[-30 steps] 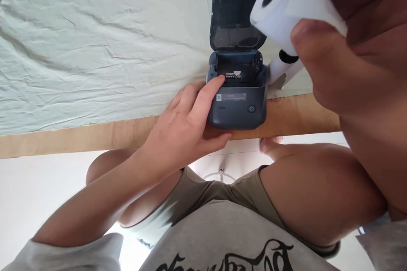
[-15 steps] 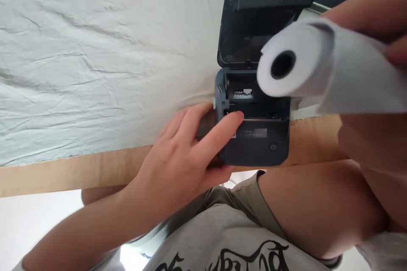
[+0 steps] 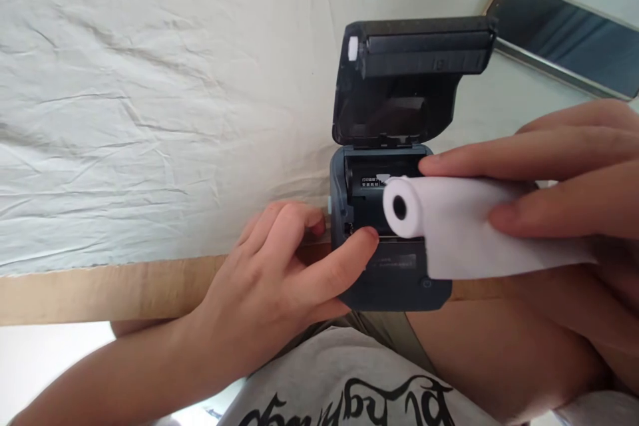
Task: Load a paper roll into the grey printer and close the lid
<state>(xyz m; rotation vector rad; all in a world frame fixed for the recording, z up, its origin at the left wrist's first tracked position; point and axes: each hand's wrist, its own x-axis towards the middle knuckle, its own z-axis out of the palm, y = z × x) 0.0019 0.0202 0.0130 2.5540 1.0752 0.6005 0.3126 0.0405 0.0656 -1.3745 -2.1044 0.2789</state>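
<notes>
A small dark printer (image 3: 389,279) lies at the table's front edge with its lid (image 3: 384,106) raised and its paper compartment uncovered. My left hand (image 3: 284,266) grips the printer's left side, one finger resting on the compartment's front rim. In my right hand (image 3: 559,186) is a white paper roll (image 3: 464,219), its dark-cored end facing left over the right part of the compartment. A flap of loose paper hangs toward me from the roll. Whether the roll touches the compartment I cannot tell.
A phone (image 3: 569,36) with a dark screen lies at the back right, near the raised lid. Wrinkled pale cloth (image 3: 174,93) covers the table behind a bare wooden front edge (image 3: 110,289). My legs are below that edge.
My right hand has brought the paper roll down and left, closer to the compartment. The view has shifted, showing more of the phone. My left hand still holds the printer.
</notes>
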